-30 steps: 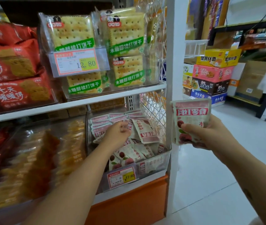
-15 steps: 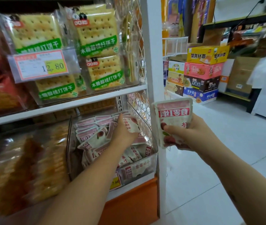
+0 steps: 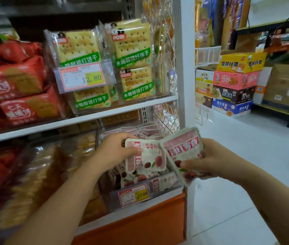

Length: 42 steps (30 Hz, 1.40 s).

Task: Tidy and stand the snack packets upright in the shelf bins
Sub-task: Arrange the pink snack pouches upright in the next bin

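Left hand point(image 3: 112, 152) is over the clear bin point(image 3: 166, 185), fingers curled over the top edge of a pink-and-white packet point(image 3: 150, 156), thumb on its face. That packet hangs tilted above the bin's middle, well clear of the bottom.

Inside the bin, the loose packets point(image 3: 135, 177) at the front lie flat and criss-crossed. The row at the back looks closer to upright, but it's too blurred to be sure.

Second packet point(image 3: 180, 151) sits over the bin's right front corner, leaning left, its edge meeting or overlapping the first; can't tell which. Right hand point(image 3: 210, 160), just right of the bin, pinches it at the lower half, thumb in front, fingers behind.

Handling, my read: light film pouches, soft and glossy, so they'll slide on each other and flop if unsupported. The sealed borders look like the stiffest part. Pinch at the top seal or a side seam, drop bottom-first, and lean each one against the back row.
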Available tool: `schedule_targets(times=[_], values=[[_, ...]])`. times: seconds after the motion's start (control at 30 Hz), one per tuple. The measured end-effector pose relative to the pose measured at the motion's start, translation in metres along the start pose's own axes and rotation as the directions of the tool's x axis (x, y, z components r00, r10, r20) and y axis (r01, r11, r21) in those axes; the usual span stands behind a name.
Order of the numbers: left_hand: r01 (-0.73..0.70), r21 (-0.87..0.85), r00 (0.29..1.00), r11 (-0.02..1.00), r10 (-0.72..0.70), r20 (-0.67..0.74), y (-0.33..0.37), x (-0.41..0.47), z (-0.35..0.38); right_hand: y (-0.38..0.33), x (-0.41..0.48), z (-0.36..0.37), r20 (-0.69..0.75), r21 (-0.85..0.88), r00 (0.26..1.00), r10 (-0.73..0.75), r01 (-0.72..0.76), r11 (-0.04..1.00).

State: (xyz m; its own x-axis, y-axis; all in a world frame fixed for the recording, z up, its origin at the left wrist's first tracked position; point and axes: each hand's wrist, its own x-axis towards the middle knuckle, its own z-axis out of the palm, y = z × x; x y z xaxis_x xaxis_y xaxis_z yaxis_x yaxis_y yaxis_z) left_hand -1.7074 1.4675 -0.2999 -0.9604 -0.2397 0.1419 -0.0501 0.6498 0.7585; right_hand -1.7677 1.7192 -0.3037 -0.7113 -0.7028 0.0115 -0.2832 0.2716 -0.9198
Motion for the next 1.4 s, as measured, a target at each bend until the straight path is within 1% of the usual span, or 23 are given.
schedule_targets(times=[0.07,0.17,0.23,0.33,0.47,0.63,0.7,0.73,0.8,0.87,0.9,0.93,1.0,1.07,1.1,1.17,1.2,1.27,1.3,1.37,1.4], values=[[-0.024,-0.043,1.0,0.999,0.023,-0.014,0.005,-0.002,0.003,-0.001,0.001,0.004,0.046,-0.022,0.999,-0.005,0.006,1.0],[-0.004,-0.161,1.0,0.987,0.001,-0.02,0.013,-0.003,0.014,-0.002,0.001,0.01,0.092,-0.058,0.995,-0.034,0.04,0.998],[0.016,-0.204,1.0,0.979,-0.013,0.014,0.017,-0.003,0.022,0.0,0.003,0.014,0.1,-0.073,0.994,-0.036,0.044,0.996],[0.018,-0.271,0.997,0.962,0.003,0.076,0.02,-0.003,0.034,0.007,0.007,0.014,0.125,-0.089,0.992,-0.001,0.012,0.996],[0.078,-0.429,0.99,0.9,-0.02,0.137,0.021,-0.001,0.042,0.012,0.009,0.015,0.172,-0.033,0.985,0.03,-0.025,0.999],[0.166,-0.579,0.978,0.798,-0.059,0.199,0.017,0.002,0.042,0.012,0.011,0.023,0.127,-0.022,0.992,0.015,-0.013,1.0],[0.181,-0.593,0.976,0.785,-0.071,0.204,0.014,0.001,0.04,0.011,0.01,0.024,0.096,-0.057,0.995,0.005,0.001,0.998],[0.166,-0.584,0.981,0.795,-0.071,0.183,0.012,0.002,0.037,0.009,0.008,0.021,0.069,-0.072,0.998,0.001,0.004,0.997],[0.105,-0.499,0.994,0.86,-0.079,0.073,0.005,0.004,0.029,0.006,0.003,0.009,-0.014,-0.05,1.0,0.008,-0.008,0.999],[0.07,-0.365,0.992,0.928,-0.105,-0.076,-0.004,0.01,0.022,0.007,-0.002,-0.007,-0.141,0.031,0.99,0.022,-0.018,0.999],[0.07,-0.31,0.987,0.948,-0.111,-0.118,-0.008,0.014,0.021,0.008,-0.004,-0.014,-0.206,0.056,0.978,0.022,-0.011,0.998],[0.068,-0.251,0.986,0.966,-0.104,-0.133,-0.013,0.019,0.024,0.01,-0.006,-0.019,-0.253,0.058,0.967,0.017,-0.002,0.998],[0.029,-0.102,0.99,0.994,-0.043,-0.132,-0.02,0.032,0.034,0.013,-0.008,-0.022,-0.278,0.028,0.961,-0.001,0.009,1.0],[-0.047,0.085,0.995,0.995,0.054,-0.083,-0.024,0.046,0.045,0.017,-0.007,-0.022,-0.262,-0.002,0.965,-0.018,0.019,1.0],[-0.093,0.196,0.994,0.976,0.103,-0.041,-0.024,0.053,0.05,0.018,-0.006,-0.023,-0.26,-0.011,0.965,-0.024,0.022,1.0],[-0.21,0.397,0.978,0.893,0.194,0.08,-0.024,0.068,0.06,0.02,-0.003,-0.025,-0.259,-0.005,0.965,-0.028,0.028,1.0],[-0.257,0.455,0.966,0.853,0.217,0.138,-0.021,0.075,0.065,0.021,-0.002,-0.027,-0.253,0.005,0.967,-0.03,0.033,0.999],[-0.315,0.503,0.947,0.805,0.232,0.222,-0.015,0.085,0.075,0.022,0.0,-0.028,-0.233,0.015,0.972,-0.037,0.042,0.999],[-0.322,0.509,0.942,0.798,0.218,0.255,-0.012,0.089,0.081,0.023,0.001,-0.029,-0.225,0.012,0.974,-0.042,0.046,0.999],[-0.324,0.523,0.927,0.788,0.155,0.341,-0.011,0.093,0.093,0.025,0.002,-0.03,-0.213,0.007,0.976,-0.051,0.053,0.999],[-0.353,0.567,0.911,0.744,0.133,0.391,-0.012,0.095,0.098,0.026,0.002,-0.031,-0.208,0.01,0.977,-0.053,0.056,0.998]])
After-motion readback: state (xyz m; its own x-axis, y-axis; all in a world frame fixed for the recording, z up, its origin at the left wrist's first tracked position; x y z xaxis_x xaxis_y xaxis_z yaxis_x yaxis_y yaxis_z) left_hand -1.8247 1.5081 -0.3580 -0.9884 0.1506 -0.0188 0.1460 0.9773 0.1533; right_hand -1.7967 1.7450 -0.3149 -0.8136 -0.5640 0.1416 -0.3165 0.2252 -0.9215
